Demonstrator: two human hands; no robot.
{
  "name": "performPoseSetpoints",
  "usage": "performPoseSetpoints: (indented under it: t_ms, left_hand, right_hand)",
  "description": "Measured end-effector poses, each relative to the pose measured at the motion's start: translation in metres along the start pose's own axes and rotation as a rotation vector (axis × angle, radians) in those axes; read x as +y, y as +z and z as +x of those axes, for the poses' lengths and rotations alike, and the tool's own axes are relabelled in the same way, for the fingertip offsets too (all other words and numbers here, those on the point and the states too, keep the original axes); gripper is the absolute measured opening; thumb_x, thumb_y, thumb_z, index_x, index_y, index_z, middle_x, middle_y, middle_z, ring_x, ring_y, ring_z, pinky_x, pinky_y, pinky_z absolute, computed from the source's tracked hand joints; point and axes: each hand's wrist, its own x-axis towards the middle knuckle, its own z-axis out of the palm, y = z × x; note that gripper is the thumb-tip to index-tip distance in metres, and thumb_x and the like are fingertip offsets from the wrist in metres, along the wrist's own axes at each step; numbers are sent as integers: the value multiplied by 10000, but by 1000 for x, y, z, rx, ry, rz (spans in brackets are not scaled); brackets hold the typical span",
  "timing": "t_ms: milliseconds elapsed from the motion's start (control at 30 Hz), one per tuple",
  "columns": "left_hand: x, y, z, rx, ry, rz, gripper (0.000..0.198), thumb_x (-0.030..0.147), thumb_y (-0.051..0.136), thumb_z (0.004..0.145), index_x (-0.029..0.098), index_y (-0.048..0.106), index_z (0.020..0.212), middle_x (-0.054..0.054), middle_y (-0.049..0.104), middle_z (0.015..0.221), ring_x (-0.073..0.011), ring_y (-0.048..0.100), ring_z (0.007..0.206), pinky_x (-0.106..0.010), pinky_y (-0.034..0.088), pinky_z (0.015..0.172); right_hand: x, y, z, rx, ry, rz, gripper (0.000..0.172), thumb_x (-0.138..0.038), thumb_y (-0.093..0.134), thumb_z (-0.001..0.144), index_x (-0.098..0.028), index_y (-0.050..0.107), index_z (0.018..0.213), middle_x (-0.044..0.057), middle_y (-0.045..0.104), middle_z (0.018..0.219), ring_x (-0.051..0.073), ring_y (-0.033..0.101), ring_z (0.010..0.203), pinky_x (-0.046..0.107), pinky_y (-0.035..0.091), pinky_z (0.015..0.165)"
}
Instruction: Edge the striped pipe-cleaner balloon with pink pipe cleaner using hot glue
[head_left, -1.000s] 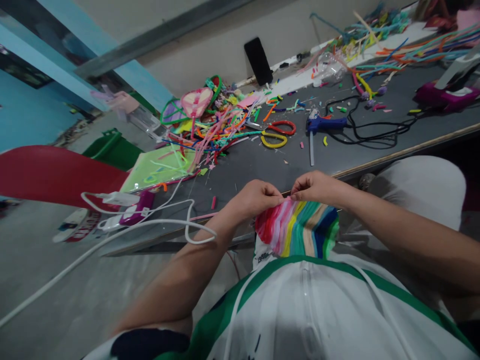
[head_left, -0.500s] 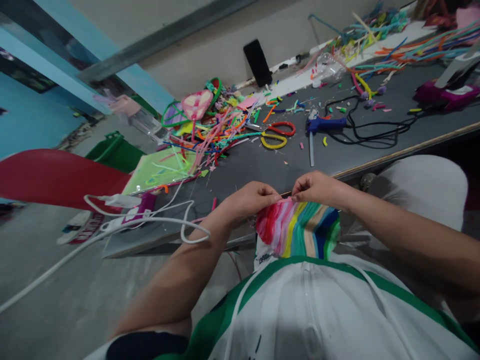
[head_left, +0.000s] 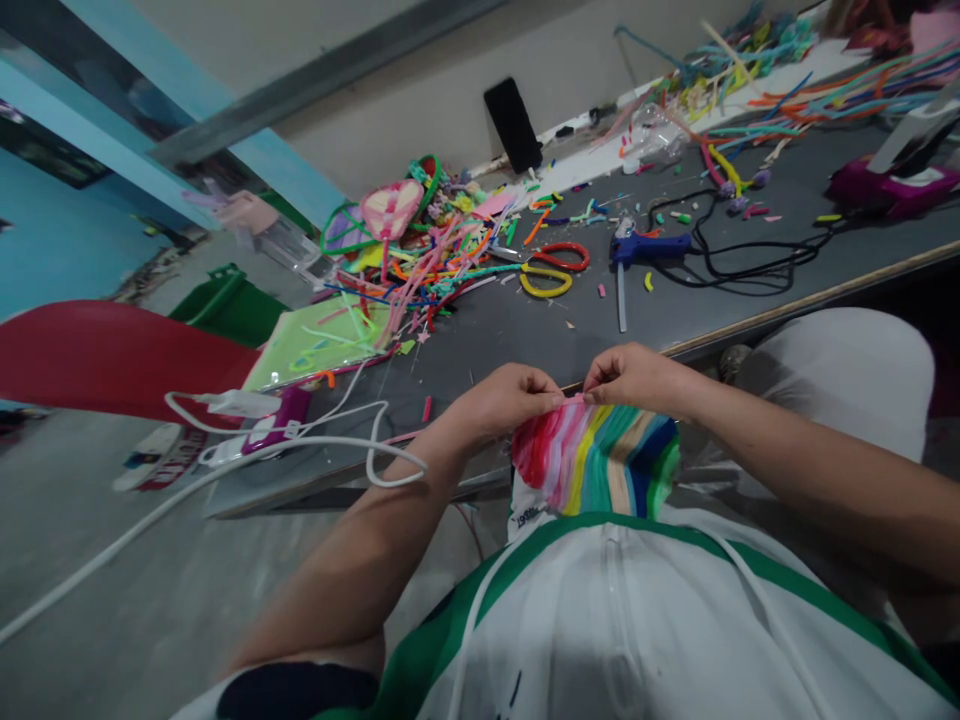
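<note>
Striped piece (head_left: 596, 460): hangs just below the two hands, between them and the wearer's shirt (head_left: 559, 620), on the near side of the table (head_left: 510, 340) edge. Left hand (head_left: 516, 395) pinches its pink top edge (head_left: 572, 399), thumb against fingers; right hand (head_left: 634, 378) pinches the same edge close by. Fingertips near each other, a short stretch of pink between.

Handling, by judgement: very light, soft, floppy; the strands look fuzzy or yarn-like, so little slip. Nothing brittle about it, though single strands could splay or pull loose if tugged. Best hold is the top edge, where the strands seem gathered; the loose lower ends give poor control. Fingertip force looks ample.

Counts:
- Hands: two. Striped piece: one. Colours run from red, beneath the left hand, through pinks, yellow, teal, beige and dark blue to bright green, beneath the right; bands blend, exact number not certain.
- Scissors (head_left: 531, 260): one pair, beyond the gap between the hands, one red handle, one yellow.
- Blue glue gun (head_left: 652, 246): one, straight beyond the right hand, one stick projecting from it.
- Black phone (head_left: 514, 125): one, leaning at the far side, beyond the left hand.
- Purple blocks: two, one left of the left hand (head_left: 285, 415), one far right of the right hand (head_left: 892, 195).
- Green sheet (head_left: 300, 345): one, beyond and left of the left hand.
- Pink heart-shaped piece (head_left: 392, 210): one, further off on that side.
- Loose strands and scraps: many, too tangled to count.
</note>
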Motion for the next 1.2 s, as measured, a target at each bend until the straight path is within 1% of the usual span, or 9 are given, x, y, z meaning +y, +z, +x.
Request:
performPoseSetpoints:
  t_ms: [100, 200, 367, 533, 667, 800, 1067, 1200]
  left_hand:
    - [1, -3, -2, -34, -13, -21, 335, 380, 649, 712, 97, 696, 885, -52, 672, 735, -115, 551, 597, -223, 427, 573]
    - [4, -8, -6, -56, -17, -38, 382, 381, 669, 697, 98, 695, 952, -75, 692, 819, -138, 581, 672, -239, 450, 622]
    - [8, -14, -13, -90, -20, 7, 383, 331, 694, 652, 135, 682, 982, -68, 695, 878, -179, 612, 770, -270, 480, 675]
    - [10, -16, -14, -72, -20, 27, 307, 311, 693, 651, 133, 677, 901, -60, 685, 827, -155, 599, 702, -255, 476, 636]
    - [8, -16, -13, -83, -6, -2, 325, 360, 678, 684, 124, 689, 907, -65, 680, 793, -142, 583, 656, -255, 466, 620]
    - [7, -15, -13, -75, -11, 2, 333, 381, 688, 674, 127, 704, 887, -66, 680, 787, -143, 583, 652, -252, 462, 613]
    - [4, -9, -8, 4, 29, 58, 352, 390, 648, 702, 114, 720, 908, -54, 683, 763, -134, 556, 646, -236, 435, 596]
    - [2, -6, -5, 33, 11, 43, 354, 387, 649, 695, 98, 729, 881, -51, 680, 720, -124, 539, 613, -224, 413, 566]
  right_hand:
    - [1, 1, 1, 3, -5, -21, 120, -245, 657, 645, -172, 704, 728, -3, 662, 645, 110, 543, 606, 209, 380, 531]
    - [4, 1, 2, 3, -2, -25, 136, -255, 655, 644, -174, 708, 741, -3, 665, 653, 113, 546, 615, 207, 377, 528]
    - [8, 3, 3, 10, -1, 3, 140, -275, 655, 647, -182, 708, 736, -11, 663, 647, 110, 544, 612, 201, 379, 522]
    - [10, 3, 3, 16, -3, 5, 147, -295, 665, 647, -187, 709, 737, -3, 673, 666, 118, 559, 632, 204, 392, 534]
    - [9, 3, 2, 16, 7, -13, 151, -295, 660, 654, -184, 709, 744, 3, 671, 664, 122, 561, 634, 208, 397, 538]
    - [8, 2, 1, 18, 3, 2, 152, -289, 660, 656, -176, 708, 747, 8, 671, 668, 122, 561, 633, 210, 399, 541]
    - [9, 3, 1, 20, 1, -18, 151, -286, 651, 659, -180, 710, 749, 9, 664, 663, 122, 549, 627, 216, 385, 536]
    - [7, 3, 1, 19, -2, -28, 154, -280, 647, 661, -178, 709, 757, 2, 665, 667, 115, 548, 625, 210, 378, 533]
